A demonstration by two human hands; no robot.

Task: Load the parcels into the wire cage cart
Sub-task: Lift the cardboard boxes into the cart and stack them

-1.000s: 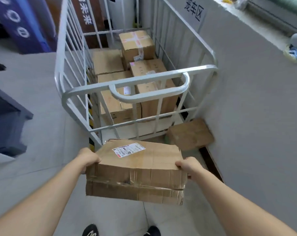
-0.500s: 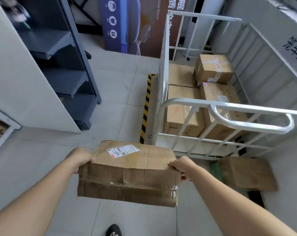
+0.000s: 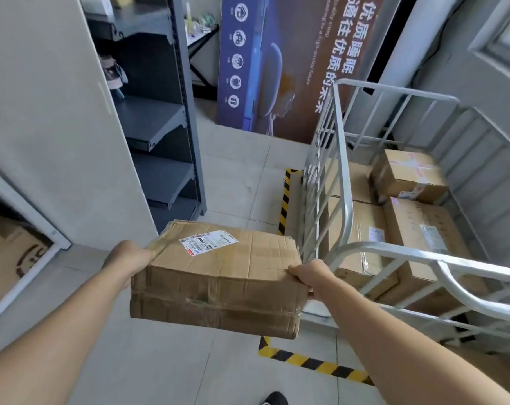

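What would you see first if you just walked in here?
A crumpled brown cardboard parcel with a white label is front and centre, gripped at its ends by the left hand and right hand. To its right stands a silver wire cage cart holding several brown cardboard boxes. A tall blue and brown poster stands behind.

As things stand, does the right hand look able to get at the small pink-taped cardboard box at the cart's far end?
Probably not: the right hand grips the creased cardboard parcel, and the white wire cage cart's rail stands before that small box.
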